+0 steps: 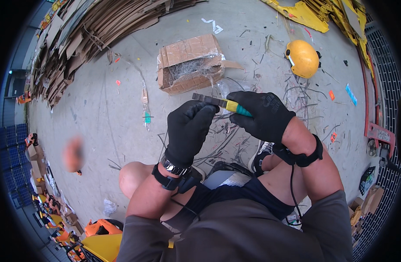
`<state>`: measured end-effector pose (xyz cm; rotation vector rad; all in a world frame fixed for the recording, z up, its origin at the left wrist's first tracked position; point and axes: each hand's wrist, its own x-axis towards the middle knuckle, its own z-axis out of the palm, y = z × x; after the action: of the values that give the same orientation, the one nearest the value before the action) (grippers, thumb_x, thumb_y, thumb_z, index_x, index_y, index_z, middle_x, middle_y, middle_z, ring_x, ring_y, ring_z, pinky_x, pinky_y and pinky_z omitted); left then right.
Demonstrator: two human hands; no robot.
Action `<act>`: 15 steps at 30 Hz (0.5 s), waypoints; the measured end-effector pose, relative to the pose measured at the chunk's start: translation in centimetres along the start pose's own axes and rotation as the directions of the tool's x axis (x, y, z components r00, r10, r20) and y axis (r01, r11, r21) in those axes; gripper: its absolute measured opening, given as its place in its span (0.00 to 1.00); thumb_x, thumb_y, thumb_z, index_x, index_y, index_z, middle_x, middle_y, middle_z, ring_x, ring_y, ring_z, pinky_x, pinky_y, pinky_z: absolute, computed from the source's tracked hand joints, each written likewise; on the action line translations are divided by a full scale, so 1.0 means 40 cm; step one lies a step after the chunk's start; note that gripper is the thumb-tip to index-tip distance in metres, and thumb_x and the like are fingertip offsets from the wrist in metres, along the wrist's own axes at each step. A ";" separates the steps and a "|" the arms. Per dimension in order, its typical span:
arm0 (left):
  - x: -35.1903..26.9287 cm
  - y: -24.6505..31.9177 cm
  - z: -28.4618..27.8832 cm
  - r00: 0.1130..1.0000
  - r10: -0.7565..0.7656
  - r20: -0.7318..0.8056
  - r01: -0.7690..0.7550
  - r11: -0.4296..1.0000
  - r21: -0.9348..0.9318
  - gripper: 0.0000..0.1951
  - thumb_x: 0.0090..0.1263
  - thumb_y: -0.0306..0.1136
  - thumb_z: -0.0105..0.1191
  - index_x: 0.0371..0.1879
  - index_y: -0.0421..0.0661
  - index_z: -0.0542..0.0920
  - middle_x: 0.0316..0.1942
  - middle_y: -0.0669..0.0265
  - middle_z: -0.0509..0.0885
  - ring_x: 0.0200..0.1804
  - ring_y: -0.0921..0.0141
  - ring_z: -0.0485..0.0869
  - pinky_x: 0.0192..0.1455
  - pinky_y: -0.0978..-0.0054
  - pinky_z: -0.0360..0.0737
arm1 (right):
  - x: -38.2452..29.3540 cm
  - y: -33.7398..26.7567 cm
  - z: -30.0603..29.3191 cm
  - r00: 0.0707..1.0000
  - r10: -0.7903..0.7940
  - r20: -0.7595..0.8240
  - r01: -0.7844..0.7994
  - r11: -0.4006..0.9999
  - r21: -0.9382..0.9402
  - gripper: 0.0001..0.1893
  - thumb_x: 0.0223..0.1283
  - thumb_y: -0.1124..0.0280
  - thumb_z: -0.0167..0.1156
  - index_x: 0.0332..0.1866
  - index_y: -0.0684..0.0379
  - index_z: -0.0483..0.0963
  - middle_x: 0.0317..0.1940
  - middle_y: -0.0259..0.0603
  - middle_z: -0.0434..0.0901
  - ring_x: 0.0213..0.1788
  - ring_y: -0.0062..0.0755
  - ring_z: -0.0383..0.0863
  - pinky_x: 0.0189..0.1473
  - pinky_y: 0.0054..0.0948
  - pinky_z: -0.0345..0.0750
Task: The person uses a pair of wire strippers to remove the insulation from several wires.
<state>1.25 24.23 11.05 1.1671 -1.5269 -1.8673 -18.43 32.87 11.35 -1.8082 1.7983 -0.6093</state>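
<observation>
My right hand (262, 113), in a black work glove, grips the yellow-and-green handle (237, 107) of what looks like pliers. The tool's dark jaw end (205, 99) points left, towards my left hand. My left hand (189, 131), also gloved in black, has its fingers and thumb drawn together against the underside of the jaw end. Whether something thin is pinched between them is hidden. Beyond both hands, an open cardboard box (187, 52) lies on the floor with a tangle of fine wire (190, 69) inside.
Cable offcuts (226, 140) litter the concrete floor (99, 108) around my feet. A yellow rounded shell (303, 59) lies at the upper right. Flattened cardboard (99, 32) is piled upper left, yellow panels (305, 14) upper right. An orange-and-yellow machine (104, 242) stands lower left.
</observation>
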 end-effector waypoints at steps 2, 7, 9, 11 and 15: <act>-0.001 -0.002 0.000 1.000 -0.007 0.002 0.007 1.000 0.000 0.10 0.71 0.33 0.58 0.38 0.38 0.85 0.18 0.76 0.76 0.20 0.85 0.68 0.21 0.84 0.63 | -0.002 -0.009 0.004 1.000 0.005 -0.017 -0.006 1.000 -0.015 0.22 0.58 0.62 0.67 0.57 0.57 0.75 0.43 0.50 0.83 0.43 0.53 0.84 0.46 0.42 0.80; -0.001 -0.004 -0.002 0.997 0.083 -0.001 -0.082 0.987 0.138 0.09 0.70 0.30 0.56 0.37 0.38 0.86 0.17 0.74 0.77 0.15 0.85 0.68 0.18 0.84 0.61 | -0.006 -0.005 0.003 1.000 -0.005 -0.008 0.004 0.998 -0.056 0.21 0.57 0.62 0.68 0.55 0.56 0.76 0.40 0.48 0.83 0.41 0.52 0.84 0.44 0.41 0.80; -0.007 0.006 -0.011 0.995 0.094 0.031 -0.098 0.979 0.177 0.08 0.69 0.30 0.58 0.36 0.38 0.86 0.18 0.74 0.78 0.19 0.84 0.70 0.22 0.83 0.65 | -0.007 0.002 0.000 0.999 -0.035 0.023 0.035 0.999 -0.007 0.19 0.58 0.58 0.65 0.52 0.54 0.74 0.36 0.48 0.83 0.39 0.52 0.84 0.41 0.46 0.79; -0.013 0.012 -0.016 0.992 0.103 0.067 -0.115 0.970 0.213 0.08 0.68 0.30 0.59 0.35 0.38 0.86 0.20 0.73 0.80 0.24 0.83 0.73 0.26 0.81 0.70 | -0.012 0.004 -0.005 0.999 -0.042 0.022 0.042 0.999 0.013 0.20 0.58 0.58 0.65 0.52 0.54 0.74 0.36 0.48 0.83 0.40 0.52 0.84 0.41 0.46 0.79; -0.022 0.001 -0.025 0.988 0.108 0.115 -0.125 0.980 0.156 0.06 0.67 0.28 0.59 0.36 0.38 0.86 0.22 0.72 0.82 0.25 0.83 0.75 0.28 0.83 0.71 | -0.014 -0.005 -0.022 0.996 -0.040 0.077 0.037 0.999 0.038 0.20 0.57 0.59 0.66 0.53 0.54 0.75 0.35 0.48 0.83 0.40 0.52 0.84 0.42 0.44 0.79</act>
<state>2.54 24.34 11.34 1.0368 -1.7949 -1.7801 -18.84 33.41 12.16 -1.8209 1.6945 -0.5749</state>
